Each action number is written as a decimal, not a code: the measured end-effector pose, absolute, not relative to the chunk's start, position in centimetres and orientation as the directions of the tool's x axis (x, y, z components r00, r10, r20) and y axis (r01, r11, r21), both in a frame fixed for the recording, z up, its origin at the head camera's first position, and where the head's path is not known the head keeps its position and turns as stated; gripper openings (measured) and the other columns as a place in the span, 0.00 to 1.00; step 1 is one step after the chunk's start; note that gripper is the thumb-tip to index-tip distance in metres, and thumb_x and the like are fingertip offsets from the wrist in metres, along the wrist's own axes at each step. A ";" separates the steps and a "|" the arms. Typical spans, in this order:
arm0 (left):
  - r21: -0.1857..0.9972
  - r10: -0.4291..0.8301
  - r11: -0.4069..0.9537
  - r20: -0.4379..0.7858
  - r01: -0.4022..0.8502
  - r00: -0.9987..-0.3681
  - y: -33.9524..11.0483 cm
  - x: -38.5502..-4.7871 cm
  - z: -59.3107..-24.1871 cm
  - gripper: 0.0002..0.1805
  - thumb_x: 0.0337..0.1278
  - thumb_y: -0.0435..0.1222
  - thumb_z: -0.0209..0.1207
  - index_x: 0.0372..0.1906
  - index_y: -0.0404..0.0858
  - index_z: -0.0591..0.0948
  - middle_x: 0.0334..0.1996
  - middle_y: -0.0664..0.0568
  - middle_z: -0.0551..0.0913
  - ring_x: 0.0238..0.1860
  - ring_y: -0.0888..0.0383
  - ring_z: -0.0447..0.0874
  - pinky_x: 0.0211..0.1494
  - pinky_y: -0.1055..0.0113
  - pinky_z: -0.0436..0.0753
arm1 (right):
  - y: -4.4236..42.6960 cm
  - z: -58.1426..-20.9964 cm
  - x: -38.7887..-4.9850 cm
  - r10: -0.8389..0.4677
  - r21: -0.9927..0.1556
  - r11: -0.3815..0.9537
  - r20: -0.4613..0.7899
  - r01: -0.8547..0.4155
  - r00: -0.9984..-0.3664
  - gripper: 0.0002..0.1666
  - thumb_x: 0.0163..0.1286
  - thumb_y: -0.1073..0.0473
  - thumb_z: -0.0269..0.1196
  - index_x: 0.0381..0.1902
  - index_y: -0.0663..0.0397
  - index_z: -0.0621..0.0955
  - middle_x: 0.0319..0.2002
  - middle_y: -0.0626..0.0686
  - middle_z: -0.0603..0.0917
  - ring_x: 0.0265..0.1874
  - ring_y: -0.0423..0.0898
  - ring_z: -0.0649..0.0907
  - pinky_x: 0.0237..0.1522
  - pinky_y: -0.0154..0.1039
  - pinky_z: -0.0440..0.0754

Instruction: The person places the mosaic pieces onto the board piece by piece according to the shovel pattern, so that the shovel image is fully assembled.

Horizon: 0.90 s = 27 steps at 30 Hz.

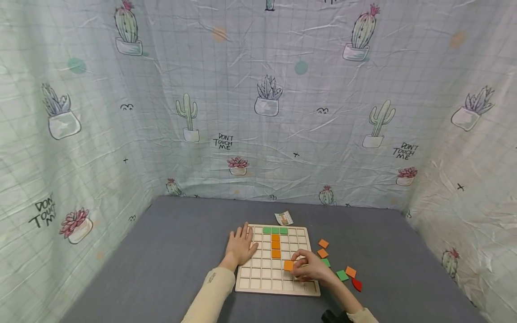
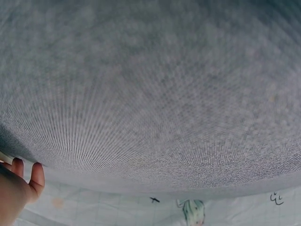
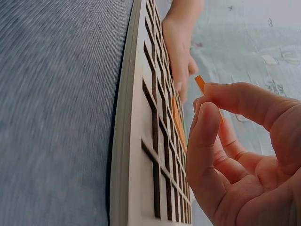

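A wooden grid board lies on the grey table. Three green square tiles form a row near its far edge, and below the middle one runs a column of three orange square tiles. Resting flat on the board's left edge, my left hand has its fingers spread. My right hand pinches another orange tile between thumb and fingers, over the board's right part. In the right wrist view that tile is tilted and held above the grid.
Right of the board lie loose orange tiles, green tiles and a red curved piece. A small printed card sits beyond the far edge. Patterned cloth hangs around the table.
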<state>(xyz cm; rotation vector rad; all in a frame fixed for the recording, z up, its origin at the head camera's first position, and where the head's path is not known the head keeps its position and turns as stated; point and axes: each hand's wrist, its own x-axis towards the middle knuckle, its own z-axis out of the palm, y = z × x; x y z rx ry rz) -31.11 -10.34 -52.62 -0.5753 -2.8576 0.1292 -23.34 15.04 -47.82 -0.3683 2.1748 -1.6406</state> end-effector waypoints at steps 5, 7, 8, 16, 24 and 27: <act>-0.106 0.383 0.923 0.162 0.370 -0.909 -10.2 -31.2 -52.4 0.34 0.65 0.55 0.30 0.67 0.38 0.56 0.68 0.42 0.53 0.64 0.46 0.58 0.57 0.48 0.61 | 13.9 -48.0 -23.5 -0.415 -0.957 0.287 -0.161 0.039 -0.896 0.18 0.52 0.69 0.63 0.40 0.65 0.70 0.21 0.48 0.76 0.17 0.40 0.76 0.19 0.33 0.75; -0.105 0.381 0.924 0.158 0.368 -0.911 -10.1 -31.1 -52.2 0.33 0.64 0.54 0.34 0.66 0.37 0.58 0.68 0.42 0.56 0.63 0.46 0.60 0.56 0.48 0.61 | 13.5 -48.0 -23.6 -0.405 -0.955 0.293 -0.163 0.041 -0.900 0.18 0.51 0.68 0.63 0.40 0.65 0.70 0.20 0.48 0.76 0.17 0.39 0.76 0.19 0.33 0.74; -0.107 0.378 0.925 0.149 0.366 -0.914 -10.1 -31.1 -52.0 0.33 0.64 0.54 0.35 0.66 0.38 0.59 0.67 0.43 0.56 0.63 0.46 0.60 0.56 0.49 0.61 | 13.3 -48.0 -23.6 -0.400 -0.955 0.294 -0.164 0.043 -0.902 0.18 0.51 0.68 0.63 0.40 0.65 0.71 0.20 0.47 0.76 0.17 0.39 0.75 0.19 0.33 0.74; -0.107 0.376 0.926 0.143 0.363 -0.916 -10.1 -30.7 -51.5 0.34 0.63 0.55 0.35 0.66 0.38 0.59 0.68 0.42 0.55 0.64 0.45 0.60 0.56 0.48 0.61 | 12.1 -48.2 -24.0 -0.359 -0.948 0.315 -0.166 0.048 -0.919 0.18 0.51 0.68 0.63 0.40 0.67 0.71 0.19 0.47 0.77 0.14 0.39 0.74 0.17 0.32 0.72; -0.106 0.376 0.925 0.133 0.364 -0.917 -10.1 -30.9 -51.8 0.33 0.64 0.54 0.35 0.66 0.38 0.59 0.68 0.42 0.55 0.64 0.46 0.60 0.56 0.48 0.61 | 11.2 -48.2 -24.5 -0.282 -0.928 0.368 -0.166 0.053 -0.945 0.17 0.51 0.69 0.63 0.39 0.66 0.72 0.18 0.48 0.79 0.12 0.39 0.73 0.14 0.31 0.69; -0.098 0.378 0.925 0.144 0.367 -0.915 -10.2 -30.9 -51.8 0.33 0.64 0.54 0.35 0.66 0.37 0.59 0.68 0.42 0.55 0.63 0.45 0.60 0.56 0.48 0.61 | 10.7 -48.1 -24.6 -0.236 -0.916 0.394 -0.176 0.071 -0.956 0.18 0.49 0.70 0.65 0.39 0.65 0.73 0.18 0.48 0.78 0.11 0.38 0.72 0.15 0.32 0.71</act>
